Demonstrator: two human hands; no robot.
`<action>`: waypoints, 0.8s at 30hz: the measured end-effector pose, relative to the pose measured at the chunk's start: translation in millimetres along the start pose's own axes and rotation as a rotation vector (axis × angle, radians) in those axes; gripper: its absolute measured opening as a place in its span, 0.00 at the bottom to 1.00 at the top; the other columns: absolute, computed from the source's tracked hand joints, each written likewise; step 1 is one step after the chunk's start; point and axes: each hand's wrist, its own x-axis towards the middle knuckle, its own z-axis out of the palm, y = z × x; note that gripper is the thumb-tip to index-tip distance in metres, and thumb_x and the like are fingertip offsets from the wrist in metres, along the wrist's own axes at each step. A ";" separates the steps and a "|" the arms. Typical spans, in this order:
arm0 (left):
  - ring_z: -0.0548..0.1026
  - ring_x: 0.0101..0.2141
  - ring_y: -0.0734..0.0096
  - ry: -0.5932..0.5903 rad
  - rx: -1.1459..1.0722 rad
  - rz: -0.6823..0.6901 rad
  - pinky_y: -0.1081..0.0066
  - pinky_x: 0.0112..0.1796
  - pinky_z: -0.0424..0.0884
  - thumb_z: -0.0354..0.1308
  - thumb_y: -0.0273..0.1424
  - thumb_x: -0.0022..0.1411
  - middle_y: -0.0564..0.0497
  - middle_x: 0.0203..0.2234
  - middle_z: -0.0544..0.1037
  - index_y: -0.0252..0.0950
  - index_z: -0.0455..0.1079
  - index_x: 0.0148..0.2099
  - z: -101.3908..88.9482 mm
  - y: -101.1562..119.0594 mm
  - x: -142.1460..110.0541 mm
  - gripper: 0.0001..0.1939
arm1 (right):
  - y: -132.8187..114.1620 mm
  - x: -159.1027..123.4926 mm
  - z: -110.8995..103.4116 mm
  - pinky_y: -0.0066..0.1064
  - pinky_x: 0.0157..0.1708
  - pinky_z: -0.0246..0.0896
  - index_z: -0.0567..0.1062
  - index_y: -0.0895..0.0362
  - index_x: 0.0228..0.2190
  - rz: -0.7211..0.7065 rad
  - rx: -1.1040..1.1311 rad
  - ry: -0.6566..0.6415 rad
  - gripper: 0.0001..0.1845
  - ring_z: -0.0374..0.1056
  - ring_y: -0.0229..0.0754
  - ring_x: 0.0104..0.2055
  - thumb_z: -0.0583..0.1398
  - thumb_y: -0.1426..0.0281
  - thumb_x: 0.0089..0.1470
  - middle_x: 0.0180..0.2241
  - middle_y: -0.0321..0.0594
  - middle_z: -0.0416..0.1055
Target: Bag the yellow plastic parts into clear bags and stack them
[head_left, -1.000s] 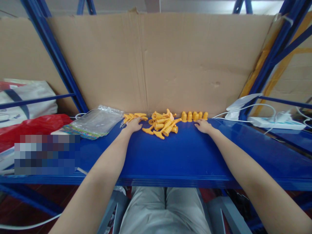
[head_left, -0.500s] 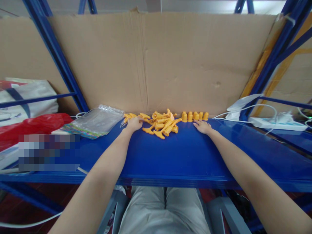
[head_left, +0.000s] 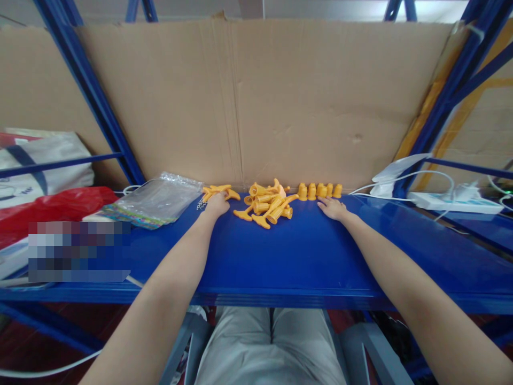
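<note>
On the blue shelf, my left hand (head_left: pixel 217 205) is closed at the left group of orange plastic T-shaped corkscrew handles (head_left: pixel 214 189). One T-shaped handle (head_left: pixel 233 195) sticks out from its fingers, which are partly hidden. Thin metal spirals (head_left: pixel 201 203) lie just left of that hand. A loose pile of orange sleeves and T-handles (head_left: pixel 266 205) lies between my hands. My right hand (head_left: pixel 332 208) rests flat with fingers apart, in front of a row of several upright orange caps (head_left: pixel 311 191), and holds nothing.
A clear zip bag (head_left: pixel 160 199) lies left of the parts, near a red plastic bag (head_left: pixel 60 206). Cardboard (head_left: pixel 300 101) closes off the back. At right are a white power strip (head_left: pixel 455 203) and cables. Blue posts (head_left: pixel 90 91) frame the sides.
My left hand has drawn slightly left, away from the central pile, with a T-shaped handle at its fingers. My right hand stays in place.
</note>
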 end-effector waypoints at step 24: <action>0.75 0.49 0.54 0.039 0.023 -0.122 0.67 0.51 0.68 0.52 0.23 0.59 0.36 0.48 0.76 0.30 0.76 0.46 -6.7 4.5 -3.0 0.16 | -30.5 -29.1 -23.8 0.46 0.52 0.58 0.72 0.64 0.52 -0.124 -0.147 0.225 0.24 0.66 0.58 0.55 0.44 0.71 0.62 0.51 0.60 0.71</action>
